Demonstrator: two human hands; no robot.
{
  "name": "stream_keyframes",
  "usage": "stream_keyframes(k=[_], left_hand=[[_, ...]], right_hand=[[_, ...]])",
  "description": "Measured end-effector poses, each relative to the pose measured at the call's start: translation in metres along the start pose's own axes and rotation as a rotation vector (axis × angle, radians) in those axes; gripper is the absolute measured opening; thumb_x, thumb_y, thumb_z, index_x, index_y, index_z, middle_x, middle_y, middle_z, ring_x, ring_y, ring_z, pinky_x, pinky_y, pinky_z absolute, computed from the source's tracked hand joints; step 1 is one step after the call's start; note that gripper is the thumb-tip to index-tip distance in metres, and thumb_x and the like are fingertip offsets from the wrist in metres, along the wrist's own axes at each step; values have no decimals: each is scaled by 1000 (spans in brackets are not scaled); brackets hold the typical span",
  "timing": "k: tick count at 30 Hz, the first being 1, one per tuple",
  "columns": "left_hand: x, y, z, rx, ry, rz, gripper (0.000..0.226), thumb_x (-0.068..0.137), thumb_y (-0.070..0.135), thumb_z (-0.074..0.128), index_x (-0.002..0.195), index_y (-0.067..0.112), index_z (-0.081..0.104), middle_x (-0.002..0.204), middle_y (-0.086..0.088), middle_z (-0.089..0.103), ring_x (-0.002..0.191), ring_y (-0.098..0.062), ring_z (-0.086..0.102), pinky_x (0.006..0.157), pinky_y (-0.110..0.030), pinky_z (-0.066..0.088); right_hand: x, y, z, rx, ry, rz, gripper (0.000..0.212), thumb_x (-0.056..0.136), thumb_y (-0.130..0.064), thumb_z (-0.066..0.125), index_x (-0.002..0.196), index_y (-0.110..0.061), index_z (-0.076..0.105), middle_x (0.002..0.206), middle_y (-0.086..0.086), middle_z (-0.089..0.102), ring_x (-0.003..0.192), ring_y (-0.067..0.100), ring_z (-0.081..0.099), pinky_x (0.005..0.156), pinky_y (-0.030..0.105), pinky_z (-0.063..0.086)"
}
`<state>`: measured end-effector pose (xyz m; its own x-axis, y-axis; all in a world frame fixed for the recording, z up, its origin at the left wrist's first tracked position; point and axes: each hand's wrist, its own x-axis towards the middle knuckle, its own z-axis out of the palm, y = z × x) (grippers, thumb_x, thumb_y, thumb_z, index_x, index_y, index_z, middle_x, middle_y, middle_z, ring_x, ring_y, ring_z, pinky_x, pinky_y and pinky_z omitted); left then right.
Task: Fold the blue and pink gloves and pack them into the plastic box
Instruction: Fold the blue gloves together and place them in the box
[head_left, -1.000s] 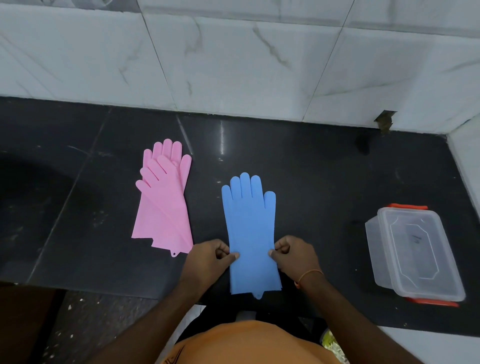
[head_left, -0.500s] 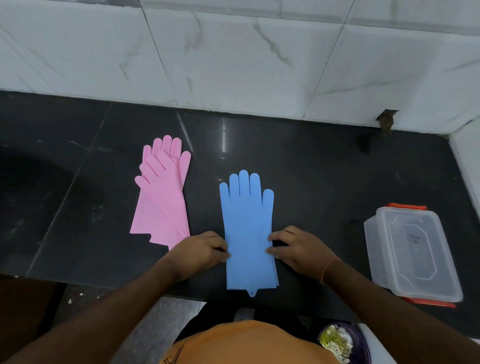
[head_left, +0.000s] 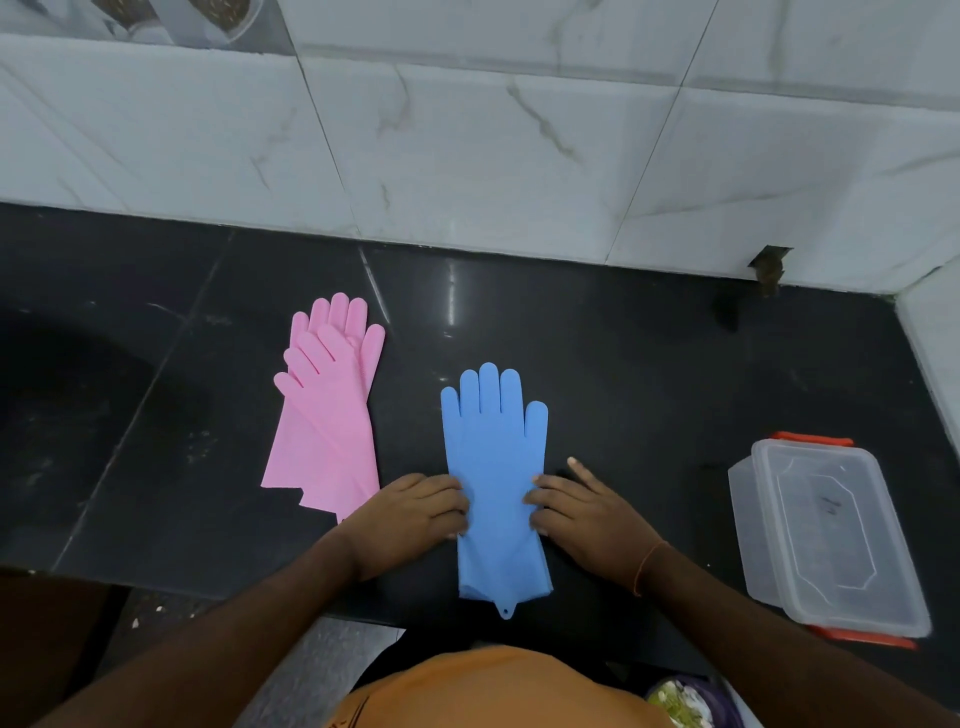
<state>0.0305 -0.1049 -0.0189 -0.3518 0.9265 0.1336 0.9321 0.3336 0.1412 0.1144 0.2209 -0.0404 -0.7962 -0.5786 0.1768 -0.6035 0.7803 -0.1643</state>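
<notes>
The blue gloves (head_left: 494, 467) lie flat and stacked in the middle of the black counter (head_left: 649, 374), fingers pointing at the wall. My left hand (head_left: 415, 514) presses on their left edge near the wrist. My right hand (head_left: 582, 512) presses on the right edge, its fingers spread on the counter. The pink gloves (head_left: 327, 415) lie flat to the left, one overlapping the other at a slight angle. The clear plastic box (head_left: 831, 530) with orange clips stands at the right, lid on.
A white marble-tiled wall (head_left: 467, 145) rises behind the counter and a side wall closes the right end. The counter's front edge runs just under my wrists. A bowl of food (head_left: 685, 699) shows at the bottom right, below the counter.
My hands have moved from pinching the blue gloves' cuff edges to lying flatter, further up along the sides. The gloves stay in place.
</notes>
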Motion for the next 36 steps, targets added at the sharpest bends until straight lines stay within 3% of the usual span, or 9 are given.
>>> stream_keyframes(k=[5, 7, 9, 13, 18, 22, 29, 32, 36], left_hand=[[7, -4, -10, -370, -23, -288, 30, 112, 32, 46, 122, 21, 72, 132, 2, 78, 131, -23, 71, 110, -34, 53], [15, -11, -16, -502, -63, -517, 31, 113, 42, 39, 128, 25, 60, 119, 2, 77, 107, -23, 74, 95, -43, 56], [31, -19, -20, -603, -32, -720, 28, 115, 40, 39, 128, 22, 55, 108, -1, 77, 94, -23, 73, 85, -46, 57], [67, -28, -8, -711, 52, -999, 22, 115, 28, 50, 93, 26, 53, 84, 8, 64, 76, -11, 62, 70, -35, 44], [74, -28, 5, -735, 58, -1184, 19, 108, 32, 59, 94, 23, 66, 82, 6, 72, 77, -14, 67, 63, -24, 44], [71, -22, 3, -688, 103, -1184, 19, 104, 46, 64, 92, 31, 64, 79, 10, 72, 74, -7, 68, 68, -26, 47], [87, -19, 4, -695, 114, -1156, 84, 87, 53, 85, 155, 19, 50, 143, 3, 62, 130, -17, 61, 110, -38, 54], [98, -25, 8, -699, 84, -1206, 70, 88, 41, 88, 146, 15, 59, 137, -1, 68, 119, -17, 65, 97, -30, 53], [97, -34, 9, -724, 65, -1213, 34, 89, 42, 88, 111, 24, 69, 95, 17, 70, 91, -10, 70, 67, -18, 46]], right_hand=[[27, 5, -22, 296, -105, 300, 21, 104, -23, 46, 117, -26, 63, 106, -6, 74, 98, 15, 70, 121, 39, 31], [38, 9, -29, 458, -56, 475, 14, 104, -25, 49, 115, -33, 54, 89, -9, 70, 78, 12, 65, 87, 37, 52], [52, 11, -32, 556, 24, 652, 10, 106, -28, 51, 106, -38, 50, 71, -6, 64, 62, 10, 60, 60, 34, 49], [82, 18, -22, 660, 85, 1039, 17, 102, -35, 57, 86, -32, 55, 64, -5, 62, 57, 4, 58, 48, 17, 41], [97, 25, -12, 693, 6, 1204, 20, 93, -35, 62, 76, -26, 65, 73, -5, 70, 69, 18, 69, 63, 28, 52], [95, 17, -14, 668, 16, 1233, 19, 86, -37, 59, 75, -24, 64, 67, -6, 67, 64, 9, 63, 53, 25, 42], [93, 2, -12, 594, 152, 1203, 36, 87, -40, 71, 117, -25, 59, 116, -7, 58, 90, 10, 63, 74, 27, 52], [98, 5, -11, 621, 117, 1274, 60, 92, -42, 73, 143, -16, 54, 117, -3, 68, 102, 17, 67, 88, 37, 57], [95, 10, -8, 679, 117, 1302, 33, 92, -38, 76, 118, -20, 69, 90, -8, 72, 86, 14, 70, 73, 29, 54]])
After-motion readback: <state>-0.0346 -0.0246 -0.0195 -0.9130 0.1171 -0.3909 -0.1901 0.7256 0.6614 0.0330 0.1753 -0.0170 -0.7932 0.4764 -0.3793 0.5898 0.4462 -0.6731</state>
